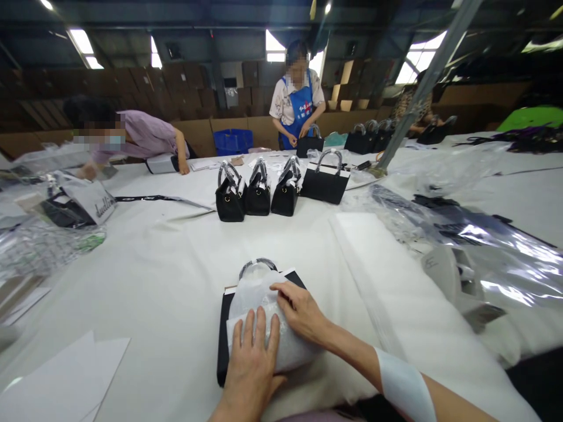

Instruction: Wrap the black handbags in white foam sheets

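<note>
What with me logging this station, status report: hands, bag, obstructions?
Left hand spread flat on white wrapping. Right hand touching it, grip unclear. Black bag lying beneath, handle exposed. Wrapping hides much of bag; other bags stand farther off.

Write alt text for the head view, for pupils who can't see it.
A person's left hand and right hand touch a white sheet partly covering a black handbag on a white table. Beyond are more handbags and three people.

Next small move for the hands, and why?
Probably have the right hand smooth the white wrap toward the upper right corner of the black bag: that corner shows uncovered, and the left hand, lying flat on the wrap, could steady it.
</note>
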`<state>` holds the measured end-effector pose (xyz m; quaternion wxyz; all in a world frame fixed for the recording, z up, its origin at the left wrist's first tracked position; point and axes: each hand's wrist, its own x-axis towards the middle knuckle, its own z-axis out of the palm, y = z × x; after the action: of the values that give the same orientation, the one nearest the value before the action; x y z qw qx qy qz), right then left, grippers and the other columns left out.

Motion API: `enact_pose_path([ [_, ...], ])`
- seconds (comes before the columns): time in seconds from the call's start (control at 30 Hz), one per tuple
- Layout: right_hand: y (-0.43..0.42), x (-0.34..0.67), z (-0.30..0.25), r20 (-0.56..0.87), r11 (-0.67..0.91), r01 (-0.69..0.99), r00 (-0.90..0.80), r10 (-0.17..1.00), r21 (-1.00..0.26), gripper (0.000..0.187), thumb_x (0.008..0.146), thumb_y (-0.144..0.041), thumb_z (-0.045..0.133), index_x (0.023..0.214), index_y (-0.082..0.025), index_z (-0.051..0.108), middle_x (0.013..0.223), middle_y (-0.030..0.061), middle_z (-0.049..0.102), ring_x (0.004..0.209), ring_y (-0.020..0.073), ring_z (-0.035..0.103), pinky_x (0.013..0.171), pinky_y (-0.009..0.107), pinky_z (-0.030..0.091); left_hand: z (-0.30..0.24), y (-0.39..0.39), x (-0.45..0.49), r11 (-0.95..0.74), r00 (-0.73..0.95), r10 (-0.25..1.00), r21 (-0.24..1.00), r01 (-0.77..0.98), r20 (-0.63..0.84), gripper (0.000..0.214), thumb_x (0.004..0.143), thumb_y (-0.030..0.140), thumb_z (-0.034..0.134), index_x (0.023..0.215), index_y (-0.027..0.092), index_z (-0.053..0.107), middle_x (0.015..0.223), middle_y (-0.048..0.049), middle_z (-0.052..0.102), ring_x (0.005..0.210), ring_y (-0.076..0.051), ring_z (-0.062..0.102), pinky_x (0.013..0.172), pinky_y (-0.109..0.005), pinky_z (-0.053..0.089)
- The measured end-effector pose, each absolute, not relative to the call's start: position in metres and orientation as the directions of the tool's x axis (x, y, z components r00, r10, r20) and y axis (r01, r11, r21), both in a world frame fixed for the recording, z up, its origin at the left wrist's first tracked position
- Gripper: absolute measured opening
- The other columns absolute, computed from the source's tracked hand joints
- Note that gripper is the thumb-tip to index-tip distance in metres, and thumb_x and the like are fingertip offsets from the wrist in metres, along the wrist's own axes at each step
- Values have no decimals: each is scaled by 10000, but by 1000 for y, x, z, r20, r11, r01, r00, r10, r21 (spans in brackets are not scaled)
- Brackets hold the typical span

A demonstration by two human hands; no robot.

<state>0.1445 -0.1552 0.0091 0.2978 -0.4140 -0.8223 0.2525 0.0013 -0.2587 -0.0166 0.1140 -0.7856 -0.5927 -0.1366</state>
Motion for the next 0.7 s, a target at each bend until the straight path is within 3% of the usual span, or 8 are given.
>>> enact_pose_path([
  [0.17,-168,152,15,316,650,622,-571,758,-437,194,898,-189,501,1016,-212,652,1041,81,634,958,225,556,872,412,447,-14,-261,1,-282,276,888,-37,959,368,1050,473,656,806,1361,218,458,1400,-155,486,1295,-363,423,1061,-544,359],
  [0.23,-170,154,14,312,663,628,-586,748,-409,193,914,-206,497,1014,-221,662,1065,82,629,975,226,545,880,417,443,-15,-262,1,-282,279,889,-45,958,364,1041,471,629,822,1359,222,461,1399,-154,487,1287,-367,430,1052,-544,367],
  [0.53,-168,153,12,331,680,599,-597,731,-422,198,904,-164,491,983,-202,669,1050,84,619,980,212,535,925,401,475,-17,-257,8,-256,261,899,-61,965,352,1049,469,603,826,1354,170,466,1344,-197,508,1237,-416,452,1003,-577,390],
  [0.7,-164,160,3,411,625,560,-472,780,-544,331,884,-73,410,1120,-174,620,1161,107,608,1100,209,534,967,395,481,-18,-257,9,-258,250,900,-26,966,357,1025,489,578,825,1360,184,457,1345,-190,499,1229,-404,456,1003,-576,387],
])
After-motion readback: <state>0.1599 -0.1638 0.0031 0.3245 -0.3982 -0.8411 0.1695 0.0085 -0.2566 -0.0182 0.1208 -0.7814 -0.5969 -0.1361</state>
